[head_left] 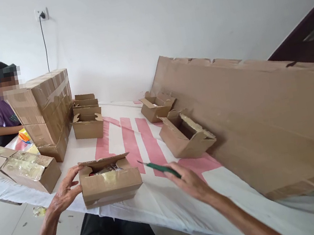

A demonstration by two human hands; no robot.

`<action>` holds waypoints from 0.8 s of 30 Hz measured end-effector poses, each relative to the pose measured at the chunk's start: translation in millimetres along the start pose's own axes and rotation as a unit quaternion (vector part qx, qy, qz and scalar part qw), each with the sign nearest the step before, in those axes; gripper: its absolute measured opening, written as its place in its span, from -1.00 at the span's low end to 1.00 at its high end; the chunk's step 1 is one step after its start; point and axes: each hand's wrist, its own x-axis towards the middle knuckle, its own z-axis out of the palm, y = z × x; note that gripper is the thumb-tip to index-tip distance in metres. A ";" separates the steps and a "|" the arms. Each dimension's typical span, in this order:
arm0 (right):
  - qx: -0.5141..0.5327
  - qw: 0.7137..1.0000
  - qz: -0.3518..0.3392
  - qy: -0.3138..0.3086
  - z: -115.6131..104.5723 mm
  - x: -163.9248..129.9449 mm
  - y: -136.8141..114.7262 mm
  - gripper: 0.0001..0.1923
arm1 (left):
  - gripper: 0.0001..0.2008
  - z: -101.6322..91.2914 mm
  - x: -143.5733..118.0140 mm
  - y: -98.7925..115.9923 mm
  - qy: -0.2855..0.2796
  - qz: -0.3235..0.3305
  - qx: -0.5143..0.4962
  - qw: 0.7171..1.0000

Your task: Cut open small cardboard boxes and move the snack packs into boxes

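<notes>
Left hand point(64, 193) lying open against the side of a small brown cardboard box point(110, 181) with its flaps up, low centre on the white-and-pink covered surface point(159, 201), right hand point(190, 182) gripping a green-handled cutter point(159, 167) beside it, opened box point(185, 134) sitting behind

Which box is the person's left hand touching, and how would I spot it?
Find the white table cover with pink stripes and follow it to the near edge. The small cardboard box sits there, the left hand against its side, the right hand holding a green-handled tool nearby. Unlike the other boxes, its taped front faces you.
</notes>
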 end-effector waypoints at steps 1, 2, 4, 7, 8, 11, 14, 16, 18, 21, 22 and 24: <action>-0.017 1.000 -0.001 0.023 17.0 -13.0 14.2 -0.64 | -0.35 -2.6 0.4 1.1 -0.015 -0.007 0.006 1.000; -0.026 0.999 0.000 0.037 31.8 -24.1 26.8 -0.65 | -0.23 -5.2 1.1 1.9 -0.033 -0.014 0.013 0.999; -0.045 0.998 0.002 0.052 51.3 -38.3 44.2 -0.66 | 0.06 -9.4 2.8 3.0 -0.061 -0.021 0.034 0.997; -0.034 0.998 -0.001 0.059 54.8 -37.6 43.6 -0.63 | 0.35 -12.0 5.2 5.7 -0.081 -0.022 0.074 0.994; -0.019 0.998 -0.007 0.068 51.2 -32.6 35.2 -0.62 | 0.38 -12.1 5.7 7.2 -0.084 -0.023 0.084 0.993; 0.027 0.993 -0.057 0.095 37.2 -11.2 -11.7 -0.65 | 0.38 -11.0 6.5 13.7 -0.092 -0.030 0.103 0.990; 0.052 0.982 -0.171 0.066 30.1 12.1 -74.8 -0.74 | 0.34 -10.6 8.0 19.9 -0.102 -0.036 0.124 0.986; 0.033 0.963 -0.268 0.004 32.9 27.7 -112.5 -0.79 | 0.32 -11.4 9.8 21.7 -0.104 -0.033 0.148 0.983; -0.032 0.937 -0.341 -0.072 39.9 43.0 -139.9 -0.84 | 0.32 -13.1 11.9 20.9 -0.103 -0.022 0.173 0.979; -0.161 0.901 -0.371 -0.155 48.1 60.5 -158.6 -0.88 | 0.30 -16.5 14.0 15.9 -0.105 -0.002 0.199 0.974; -0.196 0.892 -0.373 -0.165 48.0 63.5 -159.7 -0.88 | 0.29 -17.5 14.1 13.8 -0.106 0.002 0.205 0.973; -0.243 0.880 -0.377 -0.153 42.2 64.8 -155.8 -0.91 | 0.29 -18.8 13.7 10.2 -0.110 0.007 0.217 0.970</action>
